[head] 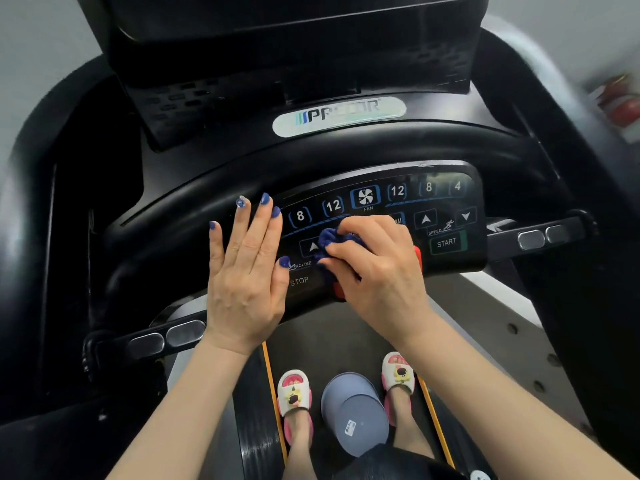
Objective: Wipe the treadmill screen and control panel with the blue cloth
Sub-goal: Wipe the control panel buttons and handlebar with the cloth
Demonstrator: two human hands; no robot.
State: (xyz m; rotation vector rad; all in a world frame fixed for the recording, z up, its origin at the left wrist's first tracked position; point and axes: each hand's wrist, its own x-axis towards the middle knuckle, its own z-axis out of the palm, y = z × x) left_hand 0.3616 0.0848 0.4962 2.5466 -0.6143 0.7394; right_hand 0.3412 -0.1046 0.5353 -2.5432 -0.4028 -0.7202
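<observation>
The right hand (375, 268) has its fingers curled around a bunched dark blue cloth (332, 242), pressing it onto the middle of the treadmill's glossy black control panel (446, 216). The cloth sits under the fingertips and palm, with crumpled folds poking out on the hand's left side, over the area between the incline arrow and the fan button. A red stop part (417, 252) shows just beside the hand's right edge. The left hand (244, 271) lies flat with fingers straight and slightly spread, resting on the panel's left end and touching the curved black handlebar (194, 199); it holds nothing. The dark screen (294, 39) rises above, well apart from the cloth.
</observation>
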